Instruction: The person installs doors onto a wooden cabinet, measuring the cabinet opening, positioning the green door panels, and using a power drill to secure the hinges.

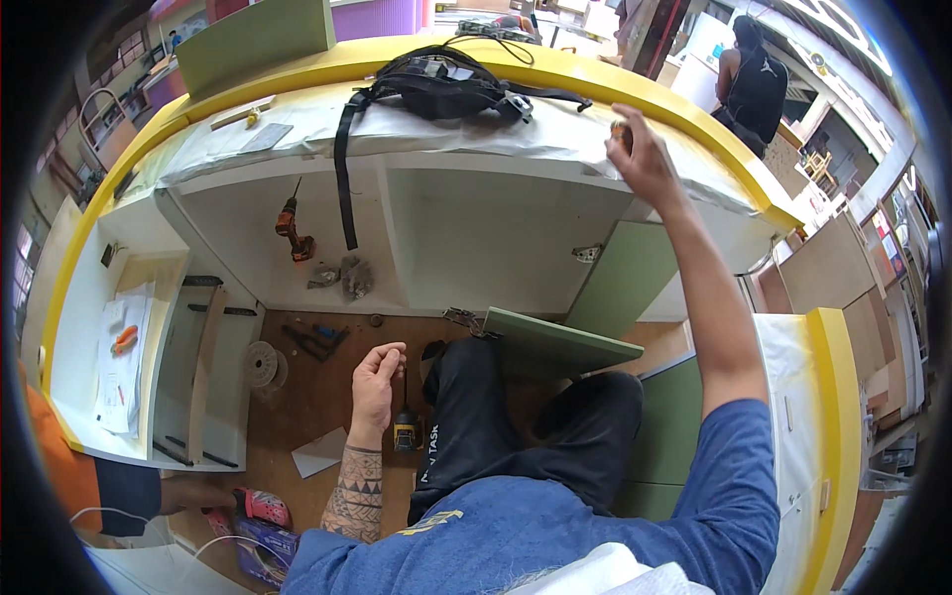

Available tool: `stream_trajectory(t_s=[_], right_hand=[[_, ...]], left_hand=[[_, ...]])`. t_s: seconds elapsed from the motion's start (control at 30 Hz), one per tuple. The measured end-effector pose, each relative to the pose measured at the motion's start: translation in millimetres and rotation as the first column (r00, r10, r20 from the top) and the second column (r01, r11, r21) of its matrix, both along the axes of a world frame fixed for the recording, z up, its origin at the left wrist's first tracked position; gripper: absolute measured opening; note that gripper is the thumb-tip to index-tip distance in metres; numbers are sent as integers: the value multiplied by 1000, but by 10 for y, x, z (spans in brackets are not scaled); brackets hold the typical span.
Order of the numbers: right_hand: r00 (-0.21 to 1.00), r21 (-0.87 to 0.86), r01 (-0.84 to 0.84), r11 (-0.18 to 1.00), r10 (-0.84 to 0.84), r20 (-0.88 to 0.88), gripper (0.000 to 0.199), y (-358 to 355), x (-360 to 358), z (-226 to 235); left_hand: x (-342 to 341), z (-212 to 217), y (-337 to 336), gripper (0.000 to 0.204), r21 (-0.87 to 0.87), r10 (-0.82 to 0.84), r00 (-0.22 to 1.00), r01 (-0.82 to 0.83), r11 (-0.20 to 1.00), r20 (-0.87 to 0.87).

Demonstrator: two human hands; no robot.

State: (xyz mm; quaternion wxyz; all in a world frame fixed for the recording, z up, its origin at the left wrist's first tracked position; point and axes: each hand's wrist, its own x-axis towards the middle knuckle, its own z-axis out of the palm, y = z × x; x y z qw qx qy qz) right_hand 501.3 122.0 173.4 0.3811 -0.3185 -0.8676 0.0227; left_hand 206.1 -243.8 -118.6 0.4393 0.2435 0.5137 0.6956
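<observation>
My right hand point(645, 159) is raised over the paper-covered counter top point(555, 139). Its fingers close round a small dark and orange thing point(619, 133), too small to name. My left hand point(375, 385) is above the floor beside my knee, thumb and fingers pinched together; what they hold, if anything, is hidden. Below that hand a yellow and black power drill point(405, 434) points away from me. A green panel point(555, 342) lies slanted by my knees, with a metal hinge point(462, 319) at its left end. Another hinge point(587, 254) sits by an upright green panel point(635, 273).
On the shelf are an orange drill point(294, 236) and small bags of hardware point(355, 278). A black pouch point(436, 84) lies on the counter, its strap hanging down. A wire spool point(262, 365) and dark tools point(315, 340) rest on the floor. A person in orange point(59, 466) is at left.
</observation>
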Motion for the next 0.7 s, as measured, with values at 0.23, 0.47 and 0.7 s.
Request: stream_trajectory(t_s=[0.23, 0.47, 0.7], right_hand=[[989, 211, 150, 966, -150, -13, 52, 1345, -5, -260], [980, -17, 167, 986, -164, 112, 62, 1812, -150, -622], [964, 298, 252, 921, -211, -162, 61, 1277, 15, -621]], left_hand=[[489, 354, 60, 18, 14, -92, 975, 97, 995, -202], [520, 431, -110, 21, -48, -144, 891, 136, 990, -430], [503, 345, -192, 23, -97, -134, 920, 105, 990, -367]])
